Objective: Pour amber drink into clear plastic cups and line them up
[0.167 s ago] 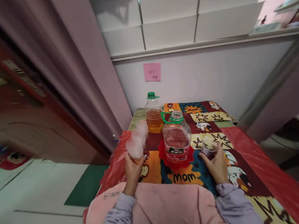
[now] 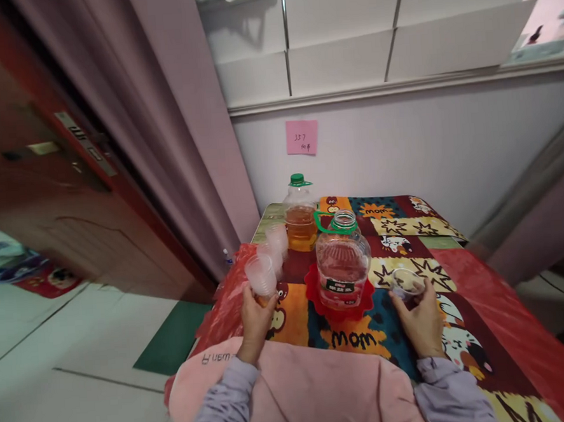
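Note:
My left hand [image 2: 258,314] has its thumb and fingers closed around the lower part of a ribbed clear plastic cup [image 2: 261,276], the nearest of several in a slanting row. I cannot tell whether it is a single cup or a stack. On the right side, a clear plastic cup [image 2: 407,282] is gripped between the thumb and fingers of my right hand [image 2: 420,317]. Between my hands a large clear jug [image 2: 343,264] without a cap stands upright on a red scalloped mat [image 2: 317,303]. Its green handle ring hangs at the neck.
Behind the cups stands a second jug [image 2: 302,225], green-capped and partly filled with amber liquid. A patterned cloth [image 2: 288,315] and red plastic sheet [image 2: 486,275] cover the table. A pink cushion [image 2: 321,380] lies at the near edge. A wall with a pink note [image 2: 302,137] rises behind.
The whole view has shifted slightly left, so everything appears farther right. Both hands keep hold of their cups, and the jugs stay in place.

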`<state>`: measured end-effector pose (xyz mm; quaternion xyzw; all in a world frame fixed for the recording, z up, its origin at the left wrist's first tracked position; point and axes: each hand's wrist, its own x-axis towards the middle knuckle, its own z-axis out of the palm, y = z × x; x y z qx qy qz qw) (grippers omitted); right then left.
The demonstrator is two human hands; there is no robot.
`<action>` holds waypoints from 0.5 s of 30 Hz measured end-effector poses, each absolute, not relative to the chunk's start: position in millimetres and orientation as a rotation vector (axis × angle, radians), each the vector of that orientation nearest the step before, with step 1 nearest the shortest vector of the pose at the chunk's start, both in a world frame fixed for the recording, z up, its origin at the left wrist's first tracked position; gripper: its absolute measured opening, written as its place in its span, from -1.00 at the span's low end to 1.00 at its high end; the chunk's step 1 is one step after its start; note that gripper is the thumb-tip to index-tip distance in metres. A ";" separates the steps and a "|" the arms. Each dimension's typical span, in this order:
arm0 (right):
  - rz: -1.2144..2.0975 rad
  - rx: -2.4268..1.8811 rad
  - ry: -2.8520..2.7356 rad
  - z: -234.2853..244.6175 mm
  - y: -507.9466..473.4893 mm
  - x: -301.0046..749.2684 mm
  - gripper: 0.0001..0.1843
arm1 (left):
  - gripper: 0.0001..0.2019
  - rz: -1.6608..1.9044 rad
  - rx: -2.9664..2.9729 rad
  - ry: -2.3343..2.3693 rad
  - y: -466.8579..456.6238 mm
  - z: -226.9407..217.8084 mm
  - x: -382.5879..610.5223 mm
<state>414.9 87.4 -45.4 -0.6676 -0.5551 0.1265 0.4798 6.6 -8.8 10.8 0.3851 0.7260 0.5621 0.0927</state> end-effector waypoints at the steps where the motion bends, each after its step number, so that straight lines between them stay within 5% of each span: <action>1: 0.330 -1.645 -1.330 -44.7 87.3 414.7 0.34 | -0.42 1.663 1.148 2.155 -12.9 13.9 9.4; 15: 0.441 -1.656 -1.259 -36.3 85.7 412.9 0.37 | -0.62 1.456 1.388 2.164 50.5 55.9 74.4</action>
